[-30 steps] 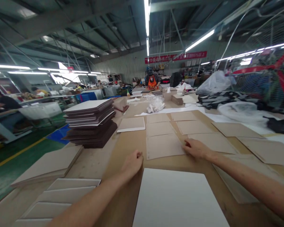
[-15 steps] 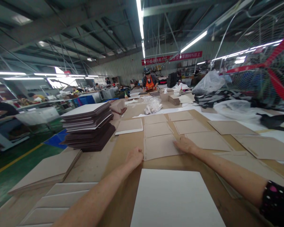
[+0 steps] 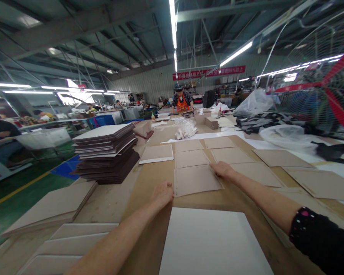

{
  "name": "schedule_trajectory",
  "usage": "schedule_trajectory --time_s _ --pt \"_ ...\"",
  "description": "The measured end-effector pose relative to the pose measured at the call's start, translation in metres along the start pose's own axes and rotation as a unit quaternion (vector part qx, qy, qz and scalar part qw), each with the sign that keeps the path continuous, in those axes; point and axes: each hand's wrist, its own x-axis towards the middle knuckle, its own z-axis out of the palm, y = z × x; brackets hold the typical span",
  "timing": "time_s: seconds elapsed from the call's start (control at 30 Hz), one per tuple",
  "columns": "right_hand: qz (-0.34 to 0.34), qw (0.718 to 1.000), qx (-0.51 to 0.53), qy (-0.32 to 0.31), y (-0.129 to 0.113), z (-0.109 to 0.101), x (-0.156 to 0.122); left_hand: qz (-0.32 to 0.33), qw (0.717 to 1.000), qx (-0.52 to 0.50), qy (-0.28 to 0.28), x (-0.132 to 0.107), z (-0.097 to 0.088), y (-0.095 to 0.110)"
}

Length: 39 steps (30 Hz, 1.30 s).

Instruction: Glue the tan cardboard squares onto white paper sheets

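A brown cardboard sheet [image 3: 195, 179] lies flat on the long table [image 3: 149, 179] in front of me. My left hand [image 3: 162, 193] rests at its near left corner, fingers curled under, what they grip hidden. My right hand [image 3: 222, 169] presses on the sheet's far right corner with its fingers together. More brown sheets [image 3: 190, 157] lie in rows beyond it. A white board [image 3: 212, 244] lies nearest to me, below both hands.
A tall stack of dark boards [image 3: 106, 152] stands at the left. A white-topped board [image 3: 157, 152] lies beside it. Grey boards [image 3: 54, 202] fan out at the near left. A person in an orange apron [image 3: 181, 101] works at the far end. Plastic bags [image 3: 286, 133] and a red fan [image 3: 318, 95] are at the right.
My right hand slid up the sheet's right edge from the near corner to the far corner. My left hand stayed at the near left corner. The view shifted slightly.
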Motion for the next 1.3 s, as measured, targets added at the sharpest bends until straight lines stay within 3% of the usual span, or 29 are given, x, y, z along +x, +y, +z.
schedule_trajectory --time_s 0.13,0.3,0.47,0.57,0.67,0.83,0.97,1.1,1.2,1.3 --pt "0.064 0.99 0.118 -0.035 0.002 -0.007 -0.001 -0.013 1.0 -0.024 -0.005 0.0 0.002 0.003" --pt "0.078 0.967 0.228 -0.085 -0.008 -0.017 -0.003 -0.013 1.0 -0.016 0.019 -0.005 0.005 0.006" --pt "0.077 0.941 0.285 -0.166 -0.027 -0.021 -0.02 0.029 0.995 0.072 0.061 -0.024 -0.011 0.017" --pt "0.063 0.931 0.3 -0.198 -0.041 -0.019 -0.037 0.099 0.981 0.133 0.097 -0.044 -0.018 0.034" --pt "0.03 0.929 0.31 -0.2 -0.063 -0.012 -0.054 0.176 0.965 0.175 0.086 -0.064 -0.01 0.056" --pt "-0.061 0.92 0.338 -0.189 -0.108 -0.009 -0.089 0.181 0.958 0.195 0.108 -0.078 0.003 0.086" --pt "-0.137 0.912 0.362 -0.136 -0.12 -0.024 -0.122 0.167 0.966 0.098 0.17 -0.085 -0.032 0.096" --pt "-0.181 0.916 0.357 -0.022 -0.095 -0.037 -0.146 0.146 0.96 -0.088 0.221 -0.118 -0.073 0.096" --pt "-0.205 0.916 0.343 0.036 -0.071 -0.038 -0.159 0.136 0.938 -0.242 0.205 -0.152 -0.069 0.09" --pt "-0.238 0.91 0.335 0.06 -0.055 -0.035 -0.172 0.119 0.912 -0.354 0.169 -0.179 -0.042 0.084"
